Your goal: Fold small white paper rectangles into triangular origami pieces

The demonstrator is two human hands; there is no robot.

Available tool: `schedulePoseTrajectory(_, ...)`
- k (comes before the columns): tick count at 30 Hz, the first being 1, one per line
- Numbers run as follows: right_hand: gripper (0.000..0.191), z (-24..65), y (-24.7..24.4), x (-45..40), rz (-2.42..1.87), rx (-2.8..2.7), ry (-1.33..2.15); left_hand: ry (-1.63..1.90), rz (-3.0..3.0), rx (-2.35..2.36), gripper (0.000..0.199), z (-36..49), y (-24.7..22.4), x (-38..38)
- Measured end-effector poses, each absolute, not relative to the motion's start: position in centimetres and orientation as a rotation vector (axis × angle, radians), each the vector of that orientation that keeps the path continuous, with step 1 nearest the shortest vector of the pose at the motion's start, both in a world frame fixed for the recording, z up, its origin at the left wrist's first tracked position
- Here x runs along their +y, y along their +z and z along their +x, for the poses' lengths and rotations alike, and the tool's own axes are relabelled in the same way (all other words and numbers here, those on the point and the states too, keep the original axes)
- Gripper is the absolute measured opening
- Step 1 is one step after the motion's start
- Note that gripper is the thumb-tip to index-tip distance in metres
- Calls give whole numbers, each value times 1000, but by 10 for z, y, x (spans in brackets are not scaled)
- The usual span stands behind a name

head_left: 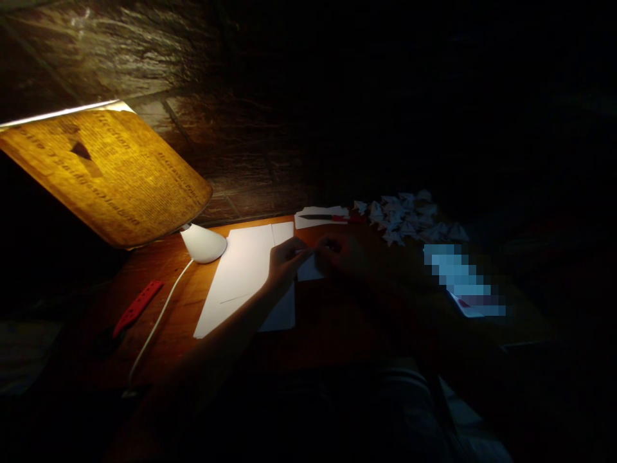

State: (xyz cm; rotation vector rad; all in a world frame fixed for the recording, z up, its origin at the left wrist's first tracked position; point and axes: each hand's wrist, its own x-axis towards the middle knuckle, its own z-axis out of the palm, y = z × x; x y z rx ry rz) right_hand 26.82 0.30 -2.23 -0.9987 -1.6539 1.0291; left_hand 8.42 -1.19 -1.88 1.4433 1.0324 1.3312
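Small pale paper piece (304, 251), long axis roughly left-right, above wooden table (308, 321). Left hand (288, 256) pinches its left end, fingers nearly closed; right hand (337, 249) beside it, grip unclear.

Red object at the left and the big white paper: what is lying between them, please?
A white cord lies there, visible in the head view.

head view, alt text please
Bare left hand and right hand, close together, beside white paper sheets on a brown wooden table, lit by a lamp with a yellow printed shade, near many folded white paper shapes.
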Motion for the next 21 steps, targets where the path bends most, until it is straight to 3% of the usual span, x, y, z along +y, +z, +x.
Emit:
schedulePoseTrajectory(9, 13, 260, -19, -3, -1012, -1618, 1058, 1384, 1291, 961, 39, 86, -23, -10)
schedulePoseTrajectory(21, 14, 262, -18, -5, -983, -1614, 1093, 1296, 1406, 982, 33, 86, -16, -14)
